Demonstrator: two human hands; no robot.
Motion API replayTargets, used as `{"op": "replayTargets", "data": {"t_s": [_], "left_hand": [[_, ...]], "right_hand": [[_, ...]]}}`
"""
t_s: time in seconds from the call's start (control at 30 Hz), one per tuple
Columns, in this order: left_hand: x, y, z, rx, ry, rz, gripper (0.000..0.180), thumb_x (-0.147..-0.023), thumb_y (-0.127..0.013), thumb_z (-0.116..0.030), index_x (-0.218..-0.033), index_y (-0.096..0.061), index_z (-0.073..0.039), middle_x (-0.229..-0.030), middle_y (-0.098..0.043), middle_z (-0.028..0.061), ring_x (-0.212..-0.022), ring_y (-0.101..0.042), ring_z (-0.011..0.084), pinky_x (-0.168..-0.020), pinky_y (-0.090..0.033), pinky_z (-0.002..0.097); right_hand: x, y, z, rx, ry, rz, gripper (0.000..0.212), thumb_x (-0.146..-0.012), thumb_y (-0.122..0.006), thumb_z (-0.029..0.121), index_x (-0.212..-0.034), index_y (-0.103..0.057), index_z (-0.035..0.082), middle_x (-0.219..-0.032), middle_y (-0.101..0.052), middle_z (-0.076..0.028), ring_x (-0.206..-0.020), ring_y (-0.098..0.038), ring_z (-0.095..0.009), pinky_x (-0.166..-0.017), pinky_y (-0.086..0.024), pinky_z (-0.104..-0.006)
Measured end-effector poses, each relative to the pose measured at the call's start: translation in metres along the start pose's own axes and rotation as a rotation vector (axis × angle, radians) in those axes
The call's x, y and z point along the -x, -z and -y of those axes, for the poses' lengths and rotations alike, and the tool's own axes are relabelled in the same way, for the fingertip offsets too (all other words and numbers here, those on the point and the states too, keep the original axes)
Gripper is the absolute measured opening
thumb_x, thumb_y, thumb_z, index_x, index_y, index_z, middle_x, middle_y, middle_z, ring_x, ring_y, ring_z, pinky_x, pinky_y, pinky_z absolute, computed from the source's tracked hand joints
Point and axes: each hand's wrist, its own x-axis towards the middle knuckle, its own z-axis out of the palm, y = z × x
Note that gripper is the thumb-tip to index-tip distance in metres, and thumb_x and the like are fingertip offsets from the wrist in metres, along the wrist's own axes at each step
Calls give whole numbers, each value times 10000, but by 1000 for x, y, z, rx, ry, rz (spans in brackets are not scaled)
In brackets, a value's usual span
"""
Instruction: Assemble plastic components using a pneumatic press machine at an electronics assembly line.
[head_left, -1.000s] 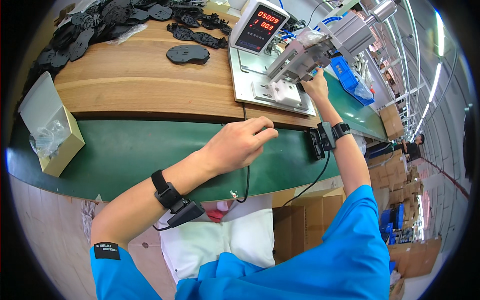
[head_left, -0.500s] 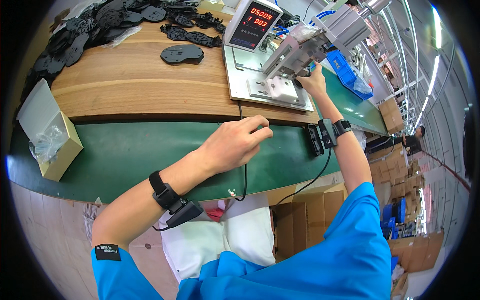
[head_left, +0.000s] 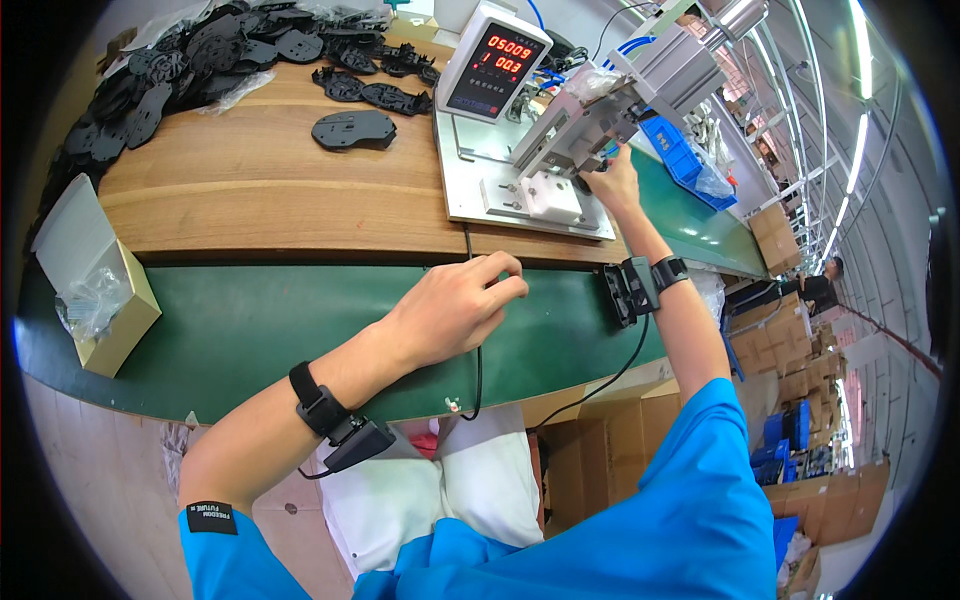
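Note:
My right hand (head_left: 615,182) reaches to the right side of the bench press machine (head_left: 590,125), its fingers closed round a small dark piece (head_left: 582,184) that they mostly hide. Beside that hand, a white block fixture (head_left: 550,198) sits on the machine's metal base plate (head_left: 462,190). My left hand (head_left: 455,308) hovers over the green table (head_left: 255,320), near the edge of the wooden board. Its fingers are curled in and the palm faces down, so anything inside is hidden. A black cable (head_left: 478,375) runs down behind it.
A counter box with red digits (head_left: 500,65) stands on the base plate. Black plastic shells (head_left: 200,60) are heaped at the far left, and one lone shell (head_left: 353,130) lies on the wooden board (head_left: 250,190). An open carton (head_left: 125,310) stands left, a blue bin (head_left: 690,160) right.
The whole view has shifted slightly, with the bench a little lower and further left in the picture. My right hand stays at the machine, and my left hand keeps its curled pose.

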Motion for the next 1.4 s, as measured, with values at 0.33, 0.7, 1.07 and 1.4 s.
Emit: {"op": "replayTargets", "data": {"t_s": [0.33,0.7,1.07,1.4], "left_hand": [[0,3,-1,-9,46,24,297,-785,-655,56,-1066,-640,-39,-1140,-636,98,-864,-683,316,-706,-569,432],[-1,2,-1,5,53,25,294,-782,-652,58,-1058,-637,-43,-1153,-633,92,-849,-683,310,-707,-567,419],[-4,2,-4,7,106,74,311,-774,-649,108,-1045,-657,-44,-1142,-645,103,-834,-693,278,-698,-564,383],[-5,-1,-5,12,138,70,316,-775,-627,146,-1042,-666,-19,-1159,-647,118,-778,-673,245,-682,-550,351]], "right_hand": [[5,4,8,15,2,-24,1007,-743,-837,403,-1538,-361,7,-1292,-666,-262,-1221,-646,-414,-1040,-502,-500],[7,1,4,9,26,12,966,-743,-809,337,-1535,-363,12,-1276,-673,-258,-1217,-644,-417,-1031,-512,-490],[11,-6,1,3,42,-23,1037,-747,-865,433,-1537,-341,14,-1292,-634,-273,-1204,-645,-440,-1018,-522,-523],[11,-1,10,0,2,-20,1039,-745,-872,425,-1541,-332,32,-1315,-615,-268,-1242,-625,-417,-1053,-473,-563]]}}
